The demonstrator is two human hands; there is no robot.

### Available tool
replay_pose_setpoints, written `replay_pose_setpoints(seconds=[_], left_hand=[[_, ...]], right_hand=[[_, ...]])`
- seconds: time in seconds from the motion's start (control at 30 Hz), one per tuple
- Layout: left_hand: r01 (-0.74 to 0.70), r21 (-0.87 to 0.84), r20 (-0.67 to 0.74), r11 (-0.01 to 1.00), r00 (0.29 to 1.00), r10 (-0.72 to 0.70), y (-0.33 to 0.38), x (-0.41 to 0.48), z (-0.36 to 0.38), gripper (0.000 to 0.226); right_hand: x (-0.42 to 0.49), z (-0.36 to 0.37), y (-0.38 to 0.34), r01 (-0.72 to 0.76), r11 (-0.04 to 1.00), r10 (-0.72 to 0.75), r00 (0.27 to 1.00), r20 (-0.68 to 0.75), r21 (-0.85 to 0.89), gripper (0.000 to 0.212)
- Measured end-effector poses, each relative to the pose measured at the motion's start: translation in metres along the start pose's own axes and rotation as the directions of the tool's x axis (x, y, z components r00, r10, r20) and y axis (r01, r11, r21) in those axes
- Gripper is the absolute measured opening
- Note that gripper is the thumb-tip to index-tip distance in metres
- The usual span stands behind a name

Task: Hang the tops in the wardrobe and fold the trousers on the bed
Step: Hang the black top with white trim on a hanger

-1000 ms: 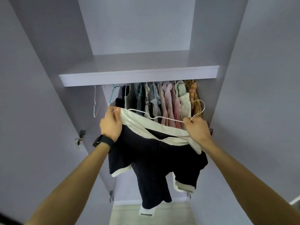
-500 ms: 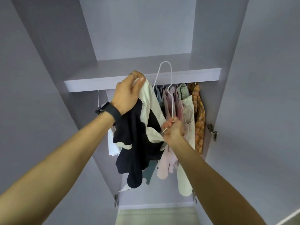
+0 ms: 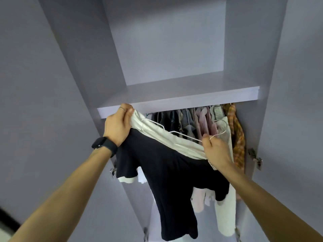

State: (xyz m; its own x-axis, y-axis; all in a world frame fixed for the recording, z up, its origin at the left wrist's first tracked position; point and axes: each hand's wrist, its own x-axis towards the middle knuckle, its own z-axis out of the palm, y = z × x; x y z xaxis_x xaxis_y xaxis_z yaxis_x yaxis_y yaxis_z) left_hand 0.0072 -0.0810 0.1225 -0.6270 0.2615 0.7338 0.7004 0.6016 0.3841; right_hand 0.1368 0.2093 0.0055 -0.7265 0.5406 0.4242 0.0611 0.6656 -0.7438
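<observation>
Both hands are spreading apart again, and the white hanger [image 3: 185, 135] is lying tipped sideways instead of standing upright.
At centre left the left hand [image 3: 117, 126] is gripping the cream collar of the black top [image 3: 167, 172], against the wardrobe shelf [image 3: 192, 100] edge; the right hand [image 3: 215, 151] is pinching the hanger wire by its hook at centre right. The top is drooping between them, before the hanging clothes [image 3: 201, 119].

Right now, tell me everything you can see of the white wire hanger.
The hanger is thin white wire, lying tilted across the cream collar of the black top, not yet hung. Its left shoulder runs into the collar near the left hand, which grips the fabric; the right hand pinches its neck, hook curving rightward.
</observation>
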Motion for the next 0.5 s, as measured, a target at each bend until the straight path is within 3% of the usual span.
replay_pose_setpoints(seconds=[0.1, 0.27, 0.5], left_hand=[[0.007, 0.002, -0.016, 1.000, 1.000, -0.007, 0.001, -0.006, 0.005, 0.009], [-0.083, -0.001, 0.002, 0.997, 0.997, 0.083, 0.007, -0.012, 0.018, 0.020], [0.125, -0.016, 0.039, 0.992, 0.991, -0.124, -0.007, -0.012, 0.033, 0.010]], right_hand=[[-0.001, -0.009, 0.000, 0.005, 0.995, -0.009, 0.999, -0.037, -0.102, 0.049], [-0.005, -0.022, 0.000, -0.130, 0.981, 0.121, 0.990, -0.072, -0.141, 0.045], [-0.001, -0.042, -0.010, 0.004, 0.966, 0.009, 0.999, 0.049, -0.260, 0.045]])
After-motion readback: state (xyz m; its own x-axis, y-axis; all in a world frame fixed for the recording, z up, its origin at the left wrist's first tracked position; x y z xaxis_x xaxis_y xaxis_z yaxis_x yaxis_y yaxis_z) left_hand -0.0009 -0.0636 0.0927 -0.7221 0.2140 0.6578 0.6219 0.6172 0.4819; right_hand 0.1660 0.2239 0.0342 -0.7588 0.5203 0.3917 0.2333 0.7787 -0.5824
